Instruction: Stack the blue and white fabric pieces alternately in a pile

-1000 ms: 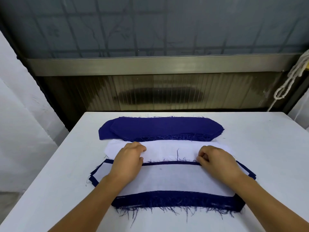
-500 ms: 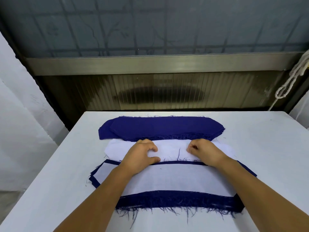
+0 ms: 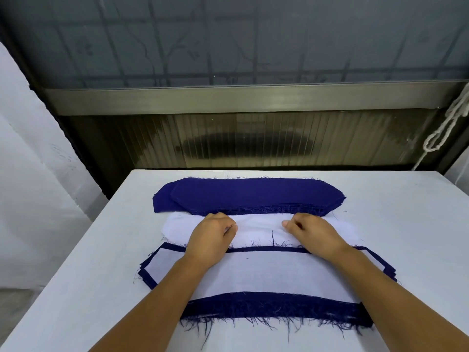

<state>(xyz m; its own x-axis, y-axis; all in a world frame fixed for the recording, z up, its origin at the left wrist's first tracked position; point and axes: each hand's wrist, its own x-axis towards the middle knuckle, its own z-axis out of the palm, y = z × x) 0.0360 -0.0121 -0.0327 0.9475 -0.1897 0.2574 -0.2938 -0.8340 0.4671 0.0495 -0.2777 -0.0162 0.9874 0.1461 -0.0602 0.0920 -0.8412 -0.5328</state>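
Fingers (image 3: 229,228) of both hands curled, pinching white fabric stack (image 3: 258,226), long axis left-right across table (image 3: 406,237)

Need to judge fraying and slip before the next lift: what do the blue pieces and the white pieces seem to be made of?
Blue pieces: seemingly woven cloth, matte; loose threads hang from the cut edges. White pieces: thinner, smooth, matte material with cleaner edges, possibly interfacing; the look leaves this open.

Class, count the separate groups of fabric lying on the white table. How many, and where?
3. A dark blue fabric stack at the far side; a white fabric stack in the middle, under both hands; the mixed blue-and-white pile nearest. How many pieces each stack holds is hidden.
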